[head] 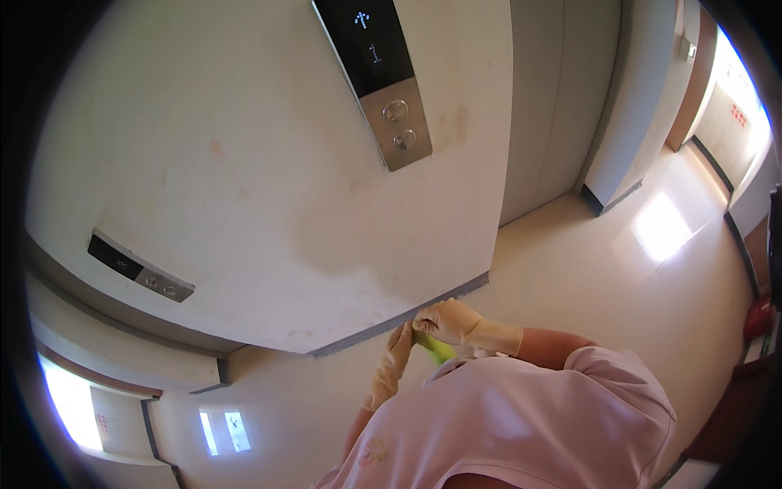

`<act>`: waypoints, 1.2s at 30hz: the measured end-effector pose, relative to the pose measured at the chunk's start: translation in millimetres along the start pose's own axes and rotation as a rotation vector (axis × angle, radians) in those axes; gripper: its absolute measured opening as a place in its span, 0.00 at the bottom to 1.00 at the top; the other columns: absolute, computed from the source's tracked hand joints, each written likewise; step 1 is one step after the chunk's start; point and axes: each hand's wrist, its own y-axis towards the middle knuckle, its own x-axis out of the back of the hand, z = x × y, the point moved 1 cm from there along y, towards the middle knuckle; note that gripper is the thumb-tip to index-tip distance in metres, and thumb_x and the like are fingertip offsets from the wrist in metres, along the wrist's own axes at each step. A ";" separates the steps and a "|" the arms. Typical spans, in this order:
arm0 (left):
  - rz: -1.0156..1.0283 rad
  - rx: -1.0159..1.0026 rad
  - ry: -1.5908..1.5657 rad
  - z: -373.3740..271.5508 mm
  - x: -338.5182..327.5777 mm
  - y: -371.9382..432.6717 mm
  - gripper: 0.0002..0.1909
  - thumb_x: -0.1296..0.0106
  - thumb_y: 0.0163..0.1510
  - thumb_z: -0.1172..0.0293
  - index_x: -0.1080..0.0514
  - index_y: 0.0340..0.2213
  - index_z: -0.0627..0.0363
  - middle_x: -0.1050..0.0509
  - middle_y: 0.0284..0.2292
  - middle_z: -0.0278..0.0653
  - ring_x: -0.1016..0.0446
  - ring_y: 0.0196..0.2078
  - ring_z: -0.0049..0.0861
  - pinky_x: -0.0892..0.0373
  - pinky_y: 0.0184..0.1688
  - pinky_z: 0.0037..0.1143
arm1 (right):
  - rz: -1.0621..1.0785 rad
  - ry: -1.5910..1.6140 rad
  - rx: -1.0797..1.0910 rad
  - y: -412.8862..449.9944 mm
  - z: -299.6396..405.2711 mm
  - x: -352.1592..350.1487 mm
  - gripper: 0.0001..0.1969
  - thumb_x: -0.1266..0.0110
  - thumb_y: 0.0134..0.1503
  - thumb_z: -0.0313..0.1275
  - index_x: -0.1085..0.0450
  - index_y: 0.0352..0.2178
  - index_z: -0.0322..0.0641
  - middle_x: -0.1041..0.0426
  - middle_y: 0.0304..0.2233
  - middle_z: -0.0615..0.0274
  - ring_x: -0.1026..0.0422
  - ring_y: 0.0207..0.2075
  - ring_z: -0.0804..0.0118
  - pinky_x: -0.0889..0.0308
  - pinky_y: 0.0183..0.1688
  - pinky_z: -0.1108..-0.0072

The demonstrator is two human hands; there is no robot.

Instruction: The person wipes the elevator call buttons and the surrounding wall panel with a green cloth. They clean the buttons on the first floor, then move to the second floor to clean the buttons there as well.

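Observation:
Both of my hands wear cream rubber gloves and meet in front of my chest. My right hand [449, 321] is closed, its fingers gripping the upper end of a bright yellow-green cloth [438, 349]. The fingertips of my left hand [396, 357] pinch the same end, touching the right hand's fingers. Below the hands the cloth hangs down, partly hidden by my pink shirt. Ahead is a pale wall with a lift call panel [397, 125] bearing a lit up arrow and two round buttons. A damp-looking darker patch [333, 238] spreads beneath it.
A second lift call panel [140, 266] is on the wall to the left. Beyond the wall's right edge stand grey lift doors [556, 91]. A dark skirting strip [403, 316] runs along the wall's foot. Glossy beige floor tiles [568, 275] extend to the right, reflecting window light.

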 end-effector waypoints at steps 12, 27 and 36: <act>-0.008 0.236 0.314 -30.1 26.8 -135.4 0.17 0.47 0.48 0.76 0.33 0.42 0.66 0.28 0.36 0.37 0.31 0.37 0.20 0.36 0.41 0.22 | 0.042 0.185 0.144 18.6 20.9 -103.4 0.17 0.54 0.53 0.41 0.31 0.27 0.35 0.29 0.26 0.49 0.30 0.30 0.49 0.35 0.31 0.68; -0.305 0.193 0.230 -15.9 114.4 -146.9 0.18 0.43 0.46 0.69 0.30 0.40 0.62 0.26 0.30 0.36 0.29 0.32 0.21 0.32 0.37 0.23 | 0.624 0.006 0.151 77.9 65.1 -155.4 0.15 0.47 0.48 0.40 0.29 0.34 0.44 0.27 0.34 0.58 0.29 0.38 0.60 0.35 0.40 0.74; -0.510 0.490 0.576 -60.2 170.1 -175.9 0.18 0.42 0.45 0.65 0.29 0.38 0.60 0.26 0.27 0.35 0.29 0.29 0.20 0.32 0.35 0.23 | 0.473 0.246 0.326 160.6 88.2 -194.6 0.15 0.53 0.55 0.40 0.30 0.33 0.39 0.27 0.32 0.55 0.28 0.36 0.59 0.34 0.38 0.74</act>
